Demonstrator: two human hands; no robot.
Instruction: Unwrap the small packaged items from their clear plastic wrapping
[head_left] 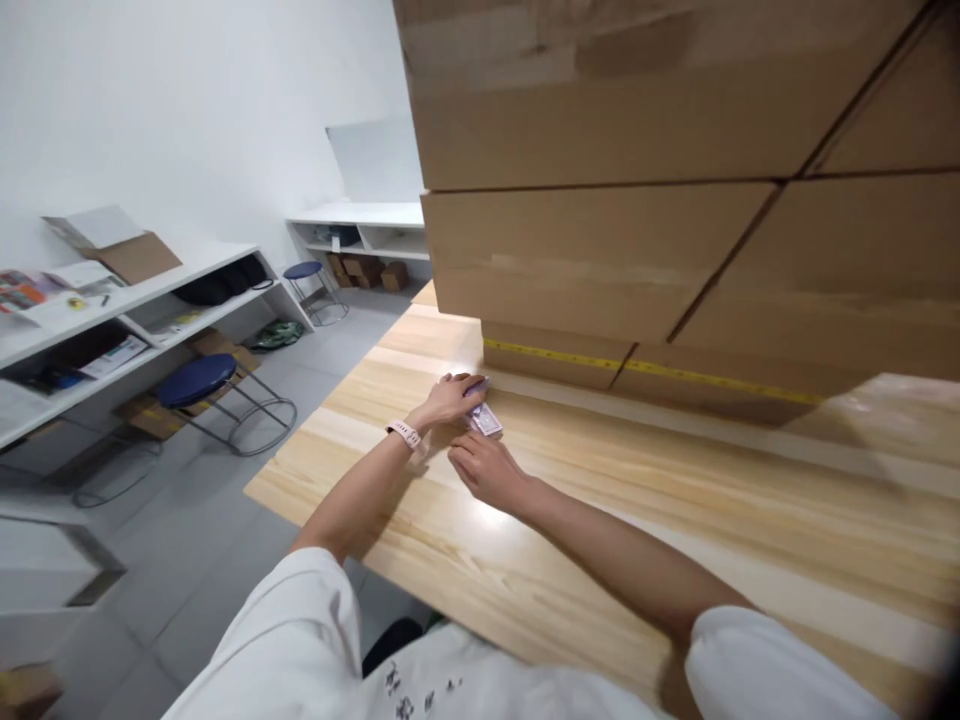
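Observation:
A small rectangular pack with a pale purple-and-white printed face (487, 420), like a stack of cards, lies on the wooden table (420, 500). My left hand (448, 400) reaches over its far end, fingers bent round it and hiding that part. A light pink watch band (406, 434) circles my left wrist. Just nearer to me than the pack is my right hand (487, 470), its fingers curled and pressed together close to the pack's near edge. Whether anything is between those fingertips cannot be seen.
Large stacked cardboard boxes (585, 255) rise along the table's far side, with a yellow measuring tape (562, 354) across the lower ones. Clear plastic wrap (892, 405) lies at right. Left are a white shelf bench (225, 262) and blue stools (196, 380).

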